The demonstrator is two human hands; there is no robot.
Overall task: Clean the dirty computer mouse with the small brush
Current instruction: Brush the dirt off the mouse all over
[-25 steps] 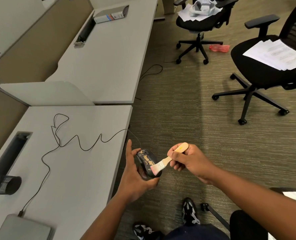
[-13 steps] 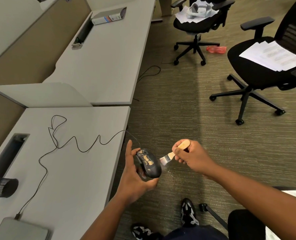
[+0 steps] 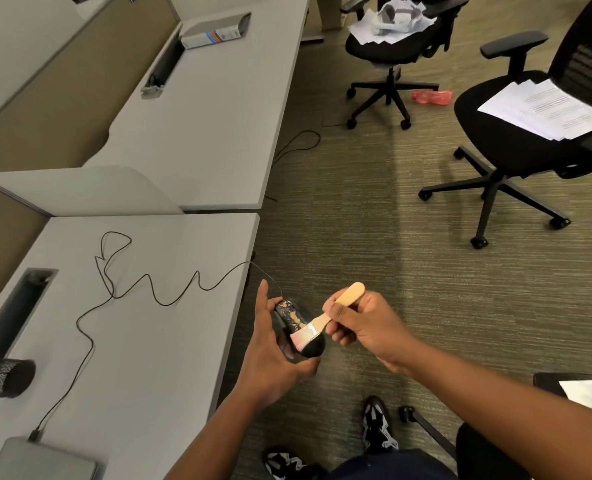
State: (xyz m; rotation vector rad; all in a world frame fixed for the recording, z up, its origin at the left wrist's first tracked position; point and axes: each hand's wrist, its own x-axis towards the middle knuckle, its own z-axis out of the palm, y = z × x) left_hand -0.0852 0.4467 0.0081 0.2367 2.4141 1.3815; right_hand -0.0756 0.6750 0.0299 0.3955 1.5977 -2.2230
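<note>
Carpeted office floor is stretching out to my right, and a grey surface is running along my left. I am holding the computer mouse out past the edge of that surface, over the carpet, most likely so the loosened crumbs are dropping to the floor and not onto the place where I work. My left hand is cradling the mouse from below and from the side, fingers curling under its body and thumb pointing up alongside, which is keeping its dirty top face turned toward me and free for brushing. Its thin cable is trailing back in loose bends across the surface to a laptop at the near corner, so I am judging there is slack enough to hold it out here.

My right hand is pinching the wooden handle of the small brush low down, near the ferrule, for control. The bristles are pressing on the rear half of the mouse, while tan grime is showing on the front half. I am judging the cleaning is partway done.
</note>
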